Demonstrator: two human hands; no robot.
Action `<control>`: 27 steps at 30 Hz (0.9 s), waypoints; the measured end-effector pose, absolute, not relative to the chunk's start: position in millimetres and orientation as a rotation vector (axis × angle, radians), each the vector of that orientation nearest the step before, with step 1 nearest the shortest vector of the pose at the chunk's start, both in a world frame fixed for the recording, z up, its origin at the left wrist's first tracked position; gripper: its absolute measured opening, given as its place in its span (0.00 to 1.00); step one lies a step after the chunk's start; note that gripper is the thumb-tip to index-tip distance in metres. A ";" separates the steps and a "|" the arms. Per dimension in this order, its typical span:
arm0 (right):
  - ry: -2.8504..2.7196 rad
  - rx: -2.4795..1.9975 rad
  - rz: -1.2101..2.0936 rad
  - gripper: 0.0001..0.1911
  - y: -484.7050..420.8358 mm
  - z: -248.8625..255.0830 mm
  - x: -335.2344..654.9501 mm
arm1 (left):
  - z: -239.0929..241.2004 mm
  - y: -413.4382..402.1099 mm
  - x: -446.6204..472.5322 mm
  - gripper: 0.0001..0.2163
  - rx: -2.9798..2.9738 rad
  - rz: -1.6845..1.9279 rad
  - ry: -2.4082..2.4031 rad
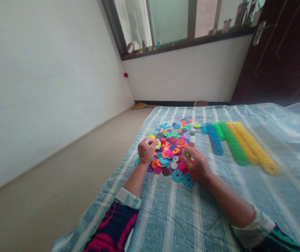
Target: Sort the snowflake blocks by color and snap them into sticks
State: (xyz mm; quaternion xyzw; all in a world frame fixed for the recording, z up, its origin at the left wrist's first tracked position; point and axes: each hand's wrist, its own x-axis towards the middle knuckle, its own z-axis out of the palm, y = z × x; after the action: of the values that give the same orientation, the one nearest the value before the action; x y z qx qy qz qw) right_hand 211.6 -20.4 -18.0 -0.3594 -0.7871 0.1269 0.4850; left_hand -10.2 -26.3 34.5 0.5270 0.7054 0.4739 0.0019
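Observation:
A heap of small plastic snowflake discs (171, 147) in many colours lies on a blue striped cloth (181, 217). My left hand (147, 149) rests at the heap's left edge with its fingers curled, pinching what looks like a yellow disc. My right hand (198, 163) lies over the heap's right side, fingers pinched on a small olive disc (186, 154). To the right lie sorted rows of discs: blue (214, 139), green (232, 143) and yellow (256, 148).
A clear plastic bin lid or box (297, 129) sits at the far right on the cloth. Bare floor (60, 168) lies to the left, a white wall and window behind, a dark wooden door (284, 56) at back right.

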 end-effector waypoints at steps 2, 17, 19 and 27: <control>-1.925 -0.846 0.308 0.16 -21.7 -16.6 210.8 | 34.9 -29.0 9.2 0.16 1.737 1.468 2.146; -2.012 -0.735 0.332 0.18 -27.2 -11.7 207.9 | 22.4 -45.9 71.4 0.17 1.445 1.361 1.651; -2.019 -0.725 0.348 0.18 -27.8 -9.9 208.0 | 24.3 -46.4 71.7 0.16 1.435 1.370 1.640; -1.997 -0.765 0.320 0.18 -25.7 -6.3 204.6 | 32.4 -49.5 72.3 0.16 1.396 1.330 1.533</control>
State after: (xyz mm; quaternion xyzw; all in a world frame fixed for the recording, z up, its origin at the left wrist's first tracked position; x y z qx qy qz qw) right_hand 204.6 -25.7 -6.3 -0.3121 -0.8150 0.1306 0.4704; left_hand 72.3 -49.5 32.4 0.5344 0.5870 0.5091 0.3327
